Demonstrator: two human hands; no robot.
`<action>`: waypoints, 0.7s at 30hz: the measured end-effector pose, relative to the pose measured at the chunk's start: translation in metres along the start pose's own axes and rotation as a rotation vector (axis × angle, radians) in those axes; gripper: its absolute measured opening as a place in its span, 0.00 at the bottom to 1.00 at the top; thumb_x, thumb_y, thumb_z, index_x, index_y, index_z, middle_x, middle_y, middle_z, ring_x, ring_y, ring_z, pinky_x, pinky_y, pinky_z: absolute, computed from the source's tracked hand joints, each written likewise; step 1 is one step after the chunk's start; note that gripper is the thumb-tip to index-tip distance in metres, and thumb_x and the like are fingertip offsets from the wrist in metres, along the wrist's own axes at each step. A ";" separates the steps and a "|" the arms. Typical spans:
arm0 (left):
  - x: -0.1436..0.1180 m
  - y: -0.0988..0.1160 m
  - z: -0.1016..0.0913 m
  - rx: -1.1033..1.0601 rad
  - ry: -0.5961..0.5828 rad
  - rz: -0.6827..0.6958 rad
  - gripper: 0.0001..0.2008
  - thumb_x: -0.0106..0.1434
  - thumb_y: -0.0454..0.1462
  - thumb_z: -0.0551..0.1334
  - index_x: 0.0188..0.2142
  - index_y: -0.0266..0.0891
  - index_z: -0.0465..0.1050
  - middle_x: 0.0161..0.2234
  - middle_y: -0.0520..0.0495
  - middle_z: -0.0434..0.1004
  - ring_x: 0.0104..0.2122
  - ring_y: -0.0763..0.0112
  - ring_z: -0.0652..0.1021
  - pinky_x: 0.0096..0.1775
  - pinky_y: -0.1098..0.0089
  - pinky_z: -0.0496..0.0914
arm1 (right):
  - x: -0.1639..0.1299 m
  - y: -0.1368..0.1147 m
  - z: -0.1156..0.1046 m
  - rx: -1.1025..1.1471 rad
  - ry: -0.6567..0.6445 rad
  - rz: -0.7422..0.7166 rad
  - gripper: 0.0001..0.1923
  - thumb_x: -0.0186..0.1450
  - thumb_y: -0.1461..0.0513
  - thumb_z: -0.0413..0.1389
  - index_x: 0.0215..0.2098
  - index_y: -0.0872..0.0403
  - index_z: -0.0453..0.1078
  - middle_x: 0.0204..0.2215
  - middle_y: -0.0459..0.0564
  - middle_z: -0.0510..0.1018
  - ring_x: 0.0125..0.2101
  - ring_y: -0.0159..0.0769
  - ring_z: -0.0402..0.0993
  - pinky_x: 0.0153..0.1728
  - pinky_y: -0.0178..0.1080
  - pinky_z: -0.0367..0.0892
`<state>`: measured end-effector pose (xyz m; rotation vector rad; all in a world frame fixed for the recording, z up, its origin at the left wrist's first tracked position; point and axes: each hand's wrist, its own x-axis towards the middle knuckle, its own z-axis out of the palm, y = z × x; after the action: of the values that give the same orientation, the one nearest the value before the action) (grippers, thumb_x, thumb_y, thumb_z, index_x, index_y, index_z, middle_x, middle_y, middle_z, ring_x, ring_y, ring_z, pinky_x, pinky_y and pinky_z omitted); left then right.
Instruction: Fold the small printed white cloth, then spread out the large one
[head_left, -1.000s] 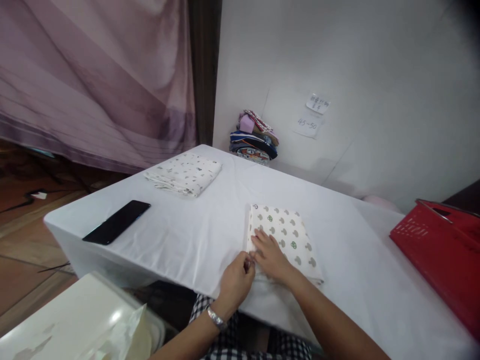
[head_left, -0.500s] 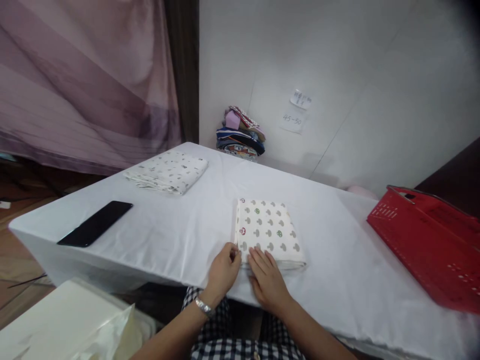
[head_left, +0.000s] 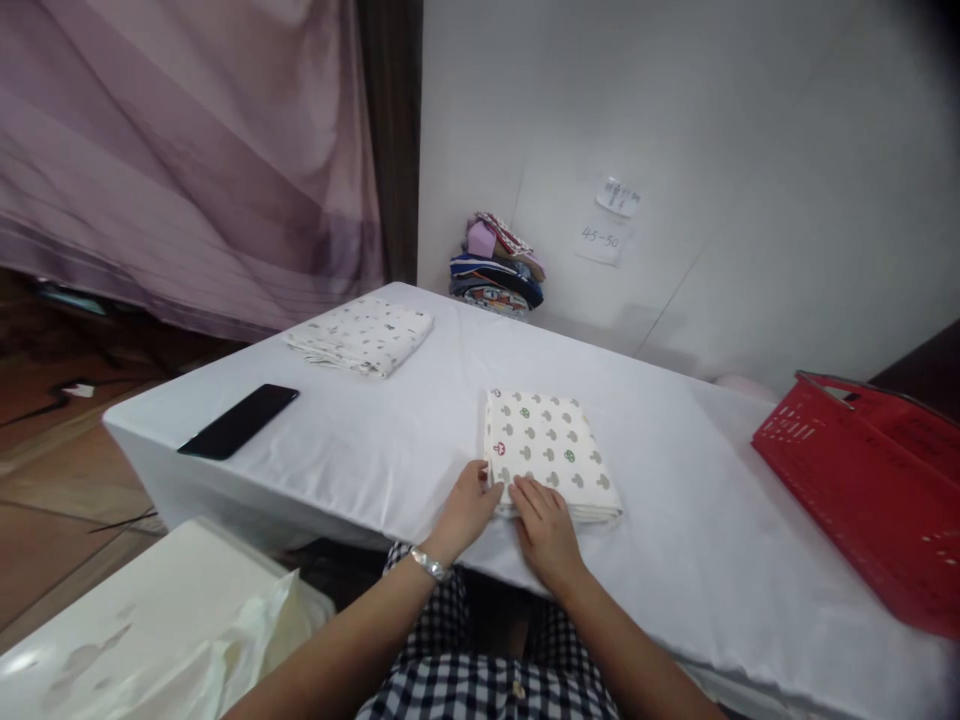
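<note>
A white folded cloth (head_left: 551, 440) with grey, red and green mushroom prints lies flat on the white-covered table (head_left: 675, 530) in front of me. My left hand (head_left: 471, 508) is at its near left corner, thumb and fingers closed on the edge. Over the near edge rests my right hand (head_left: 547, 532), fingers stretched out flat on the fabric, with the thumb lower at the front. Layers of the fold show along the near right edge. What lies under my fingertips is hidden.
Another folded cloth (head_left: 364, 335), white with small dark prints, lies at the far left. Nearer is a black phone-like slab (head_left: 240, 422). A red basket (head_left: 862, 490) stands at right, a fabric stack (head_left: 496, 268) by the wall. Below left is a white surface (head_left: 142, 620).
The camera view has turned slightly left, so the scene sits further right. Both hands stay at the near edge of the mushroom-print cloth, which looks the same.
</note>
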<state>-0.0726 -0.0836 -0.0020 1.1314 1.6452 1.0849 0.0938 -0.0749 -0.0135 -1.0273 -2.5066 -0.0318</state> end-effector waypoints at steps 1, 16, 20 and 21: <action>-0.005 0.000 0.004 -0.044 -0.031 -0.017 0.18 0.59 0.39 0.58 0.48 0.36 0.62 0.44 0.41 0.71 0.31 0.71 0.75 0.27 0.72 0.70 | -0.006 0.006 -0.001 -0.002 0.008 -0.011 0.25 0.64 0.70 0.44 0.58 0.55 0.63 0.58 0.54 0.67 0.59 0.42 0.60 0.55 0.48 0.59; -0.045 0.018 0.017 -0.490 -0.276 -0.296 0.28 0.58 0.42 0.59 0.55 0.38 0.53 0.51 0.36 0.67 0.26 0.75 0.76 0.23 0.73 0.66 | -0.045 0.032 -0.025 -0.052 -0.038 -0.041 0.26 0.63 0.67 0.46 0.60 0.51 0.61 0.59 0.53 0.65 0.61 0.44 0.56 0.60 0.55 0.53; -0.046 0.022 0.018 -0.549 -0.333 -0.356 0.19 0.57 0.44 0.60 0.45 0.36 0.65 0.37 0.47 0.73 0.20 0.80 0.70 0.22 0.76 0.60 | -0.040 0.027 -0.026 -0.058 -0.081 -0.017 0.29 0.62 0.67 0.46 0.61 0.50 0.59 0.60 0.53 0.63 0.62 0.46 0.55 0.61 0.54 0.50; -0.044 0.023 0.018 -0.576 -0.351 -0.359 0.17 0.56 0.44 0.60 0.41 0.36 0.67 0.33 0.49 0.72 0.19 0.82 0.67 0.21 0.76 0.58 | -0.040 0.027 -0.025 -0.057 -0.075 -0.014 0.29 0.61 0.67 0.46 0.62 0.51 0.58 0.61 0.54 0.63 0.62 0.46 0.55 0.62 0.54 0.49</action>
<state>-0.0395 -0.1174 0.0222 0.5775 1.0993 0.9681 0.1467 -0.0864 -0.0104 -1.0522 -2.5947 -0.0710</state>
